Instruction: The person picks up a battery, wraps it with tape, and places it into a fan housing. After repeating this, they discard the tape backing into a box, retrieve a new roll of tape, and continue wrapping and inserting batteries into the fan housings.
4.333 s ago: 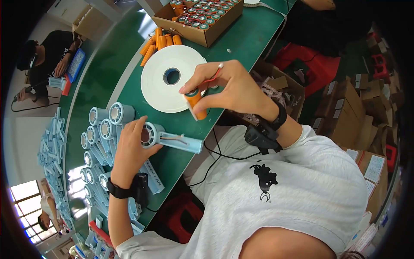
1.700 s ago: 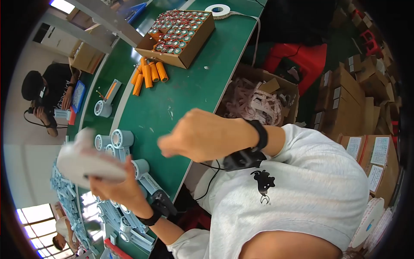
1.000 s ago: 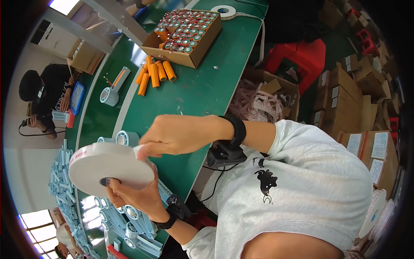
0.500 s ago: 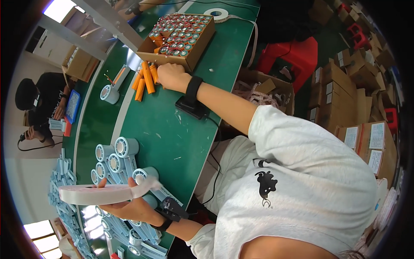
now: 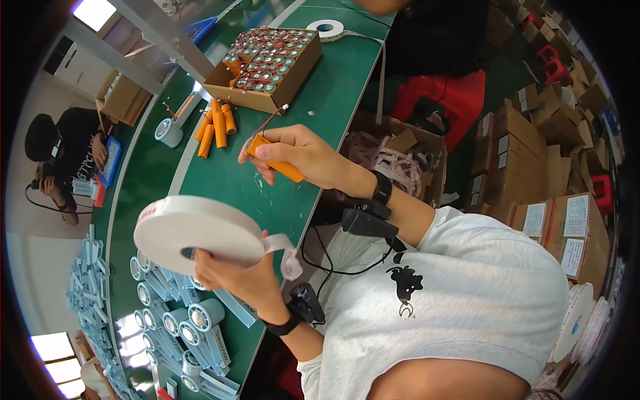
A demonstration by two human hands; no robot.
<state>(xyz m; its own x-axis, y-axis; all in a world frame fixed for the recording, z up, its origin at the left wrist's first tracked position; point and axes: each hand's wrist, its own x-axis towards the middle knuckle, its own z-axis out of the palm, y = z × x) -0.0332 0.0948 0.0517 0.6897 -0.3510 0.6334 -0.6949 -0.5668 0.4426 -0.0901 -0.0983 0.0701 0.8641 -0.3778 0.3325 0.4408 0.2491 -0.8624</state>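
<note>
My left hand [image 5: 243, 283] grips a large roll of white tape [image 5: 200, 230], its fingers through the core. A loose end of tape [image 5: 288, 257] curls off the roll toward my body. Pinched in my right hand [image 5: 307, 155] is an orange cylindrical battery cell [image 5: 288, 171]. Thin wires [image 5: 270, 121] rise from it to a small white connector. Several more orange cells [image 5: 219, 125] lie in a small group on the green table, beyond my right hand. Beside them stands a cardboard box [image 5: 297, 80] packed with wired cells.
Light-blue handheld fan bodies [image 5: 175, 323] cover the near-left table [image 5: 233, 183]; one more fan body [image 5: 170, 132] lies farther off. Another tape roll [image 5: 325, 29] sits near the far edge. A co-worker [image 5: 67, 157] works across the table. A red stool [image 5: 443, 100] and cartons [image 5: 520, 160] stand at right.
My right hand has drawn back from the loose cells beside the box and now holds one cell. My left hand has brought the tape roll closer to it, turning the roll's flat side into view.
</note>
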